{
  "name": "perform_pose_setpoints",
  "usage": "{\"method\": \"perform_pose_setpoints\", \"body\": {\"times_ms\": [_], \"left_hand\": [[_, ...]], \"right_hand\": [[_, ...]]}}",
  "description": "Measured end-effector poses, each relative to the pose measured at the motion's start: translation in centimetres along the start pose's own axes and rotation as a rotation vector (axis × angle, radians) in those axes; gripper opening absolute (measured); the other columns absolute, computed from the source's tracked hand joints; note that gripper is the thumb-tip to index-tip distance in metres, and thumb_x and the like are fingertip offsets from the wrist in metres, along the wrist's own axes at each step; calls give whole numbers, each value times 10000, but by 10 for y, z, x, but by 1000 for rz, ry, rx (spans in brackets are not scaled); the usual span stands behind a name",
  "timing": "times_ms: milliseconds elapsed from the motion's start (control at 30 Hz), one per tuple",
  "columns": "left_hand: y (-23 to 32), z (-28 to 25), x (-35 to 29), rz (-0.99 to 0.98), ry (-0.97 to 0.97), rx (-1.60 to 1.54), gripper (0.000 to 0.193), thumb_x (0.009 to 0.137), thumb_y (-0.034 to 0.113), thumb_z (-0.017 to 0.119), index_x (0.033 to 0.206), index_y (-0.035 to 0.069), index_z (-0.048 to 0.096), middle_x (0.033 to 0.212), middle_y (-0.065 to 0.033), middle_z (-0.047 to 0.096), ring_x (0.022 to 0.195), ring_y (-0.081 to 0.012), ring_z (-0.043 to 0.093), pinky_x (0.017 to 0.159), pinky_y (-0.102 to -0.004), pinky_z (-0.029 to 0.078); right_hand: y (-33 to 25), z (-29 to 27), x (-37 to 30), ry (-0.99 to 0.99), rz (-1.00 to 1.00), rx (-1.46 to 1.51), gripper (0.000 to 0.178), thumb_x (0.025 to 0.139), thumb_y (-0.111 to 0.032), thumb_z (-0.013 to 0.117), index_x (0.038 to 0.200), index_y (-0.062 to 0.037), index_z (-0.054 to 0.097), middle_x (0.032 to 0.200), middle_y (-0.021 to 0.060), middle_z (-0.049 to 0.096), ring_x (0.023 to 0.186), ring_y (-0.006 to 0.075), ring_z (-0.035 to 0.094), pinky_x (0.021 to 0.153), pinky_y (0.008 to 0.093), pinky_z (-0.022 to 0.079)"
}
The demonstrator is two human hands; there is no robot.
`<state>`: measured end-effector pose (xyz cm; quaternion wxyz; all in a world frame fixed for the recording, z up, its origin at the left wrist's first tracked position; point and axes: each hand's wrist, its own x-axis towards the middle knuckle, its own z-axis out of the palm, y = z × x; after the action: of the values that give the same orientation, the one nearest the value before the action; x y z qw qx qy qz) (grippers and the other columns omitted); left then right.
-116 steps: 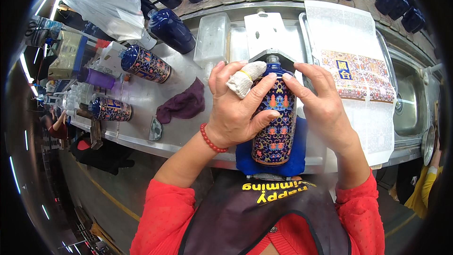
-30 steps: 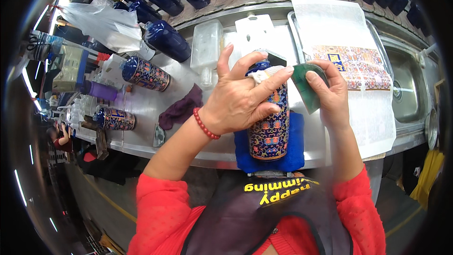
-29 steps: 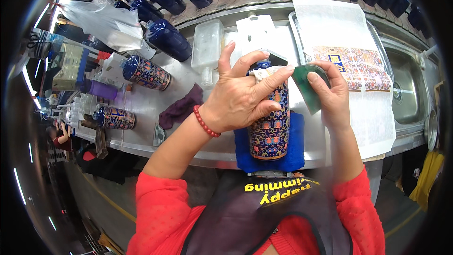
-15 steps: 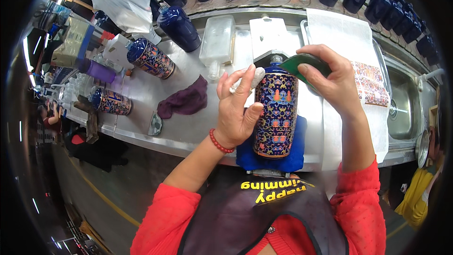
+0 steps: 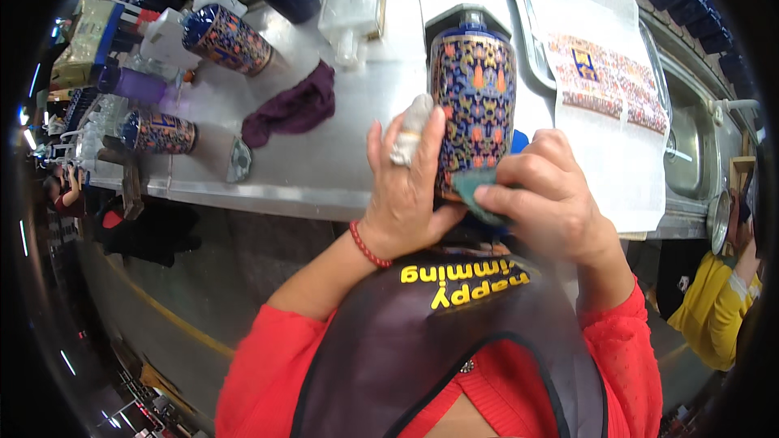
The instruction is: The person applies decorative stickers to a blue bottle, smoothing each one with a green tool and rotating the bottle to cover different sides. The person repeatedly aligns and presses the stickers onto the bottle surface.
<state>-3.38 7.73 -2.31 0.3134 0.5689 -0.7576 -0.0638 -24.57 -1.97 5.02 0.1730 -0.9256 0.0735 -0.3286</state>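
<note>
The left hand (image 5: pixel 406 195) closes around the patterned tumbler (image 5: pixel 472 105) at the metal counter's (image 5: pixel 324 162) near edge; the right hand (image 5: pixel 548 207) pinches a green scraper (image 5: pixel 479 195) (press evenly, keeping the tumbler steady).

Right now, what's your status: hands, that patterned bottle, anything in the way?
Left hand steadies the patterned bottle. Right hand presses a green pad low on its side. Purple cloth lies clear to the left.

Single head-worn fisheye view, looking steeply down from close above at steel workbench (image 5: pixel 324 170) edge and own chest; bench lines bending toward dark rim. No second view.
</note>
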Motion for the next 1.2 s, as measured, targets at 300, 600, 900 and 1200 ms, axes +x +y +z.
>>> {"method": "perform_pose_setpoints", "body": {"times_ms": [300,600,900,1200], "left_hand": [[-3,4,2,33,113,29,1158,685,442,887,1604,33,313,1458,-136,573,1349,-362,458,1143,-683,116],[2,0,3,32,102,52,1125,702,493,845,1589,19,341,1487,-150,534,1325,-378,459,1110,-717,176],[13,-17,18,111,114,164,946,772,625,763,1484,57,507,1365,-130,633,1341,-323,492,1171,-673,35],[-41,-14,69,264,66,13,882,950,784,335,1516,124,485,1301,-66,683,1478,-297,307,1191,-655,51]], "right_hand": [[-7,7,-17,-50,122,248,330,684,-5,793,1002,-72,736,906,82,632,786,267,578,732,397,474],[-14,1,-13,-75,37,309,233,764,-30,780,992,-53,737,856,73,651,789,236,631,717,377,495],[12,-1,-12,44,200,27,342,698,38,787,1017,-78,747,852,71,641,786,234,606,726,365,446],[21,0,-42,223,753,314,158,818,-12,749,968,26,716,828,76,659,733,157,611,650,283,461]]}}
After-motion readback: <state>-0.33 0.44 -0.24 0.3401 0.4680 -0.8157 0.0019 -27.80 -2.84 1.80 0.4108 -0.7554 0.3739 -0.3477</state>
